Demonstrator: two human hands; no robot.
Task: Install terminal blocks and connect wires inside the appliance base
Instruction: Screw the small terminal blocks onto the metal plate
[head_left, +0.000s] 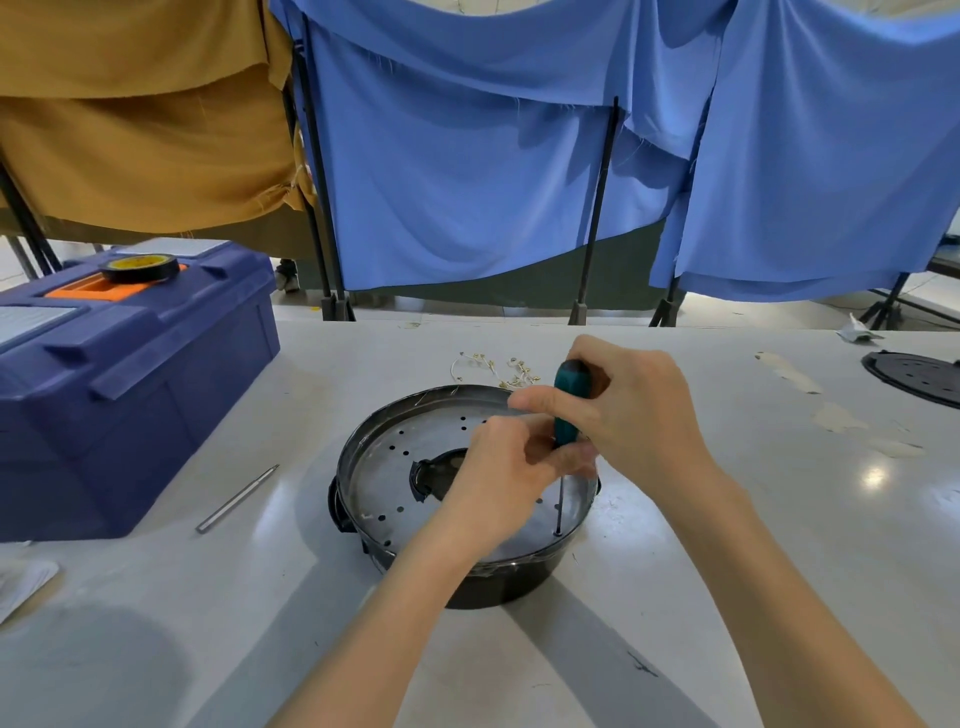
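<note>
Head view.
- Appliance base (387, 470): round, black, perforated metal plate on top; sits mid-table (727, 519).
- Screwdriver (567, 402): teal handle, upright, tip in a hole near the plate's right rim.
- Right hand (636, 410): fingers wrapped around the handle.
- Left hand (501, 470): fingers curled, pinching the handle's lower end; blurred.
- Wires (496, 368): loose bunch just behind the base.
- Toolbox (130, 395): blue, far left, tape roll (139, 267) on its lid.
- Metal rod (236, 499): beside the toolbox.

Round black appliance base (498, 584) sits on the tabletop (156, 623), capped by a perforated silver plate (387, 467). A teal-handled screwdriver (567, 405) stands upright in a rim hole. Brass-tipped wires (498, 369) lie just behind.
</note>
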